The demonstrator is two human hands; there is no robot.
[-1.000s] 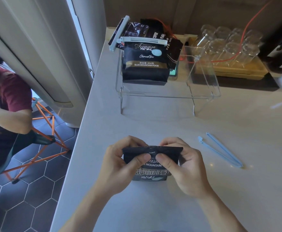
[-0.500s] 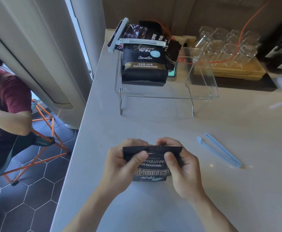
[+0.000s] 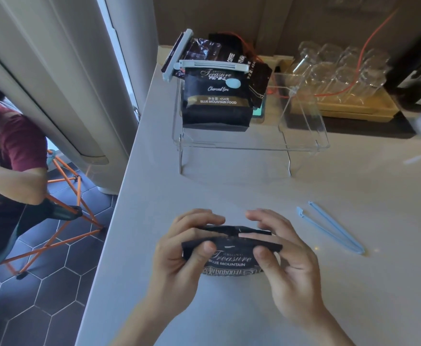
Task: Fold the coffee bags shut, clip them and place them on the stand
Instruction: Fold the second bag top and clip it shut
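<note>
A: So our left hand (image 3: 179, 255) and right hand (image 3: 285, 260) both pinch the coffee bag (image 3: 230, 257) on the counter (image 3: 254, 191), mid-fold.

B: Yep, next we'd need that open blue clip (image 3: 329, 227), then the stand (image 3: 252, 146).

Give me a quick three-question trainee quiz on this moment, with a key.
1. True or false: the blue clip is already on the bag being folded.
2. Which hand is nearer the blue clip: A left, B right?
3. Fill in: the clipped bag sits on the clear ____.

Key: 1 false, it lies open on the counter; 2 B; 3 stand.
</note>
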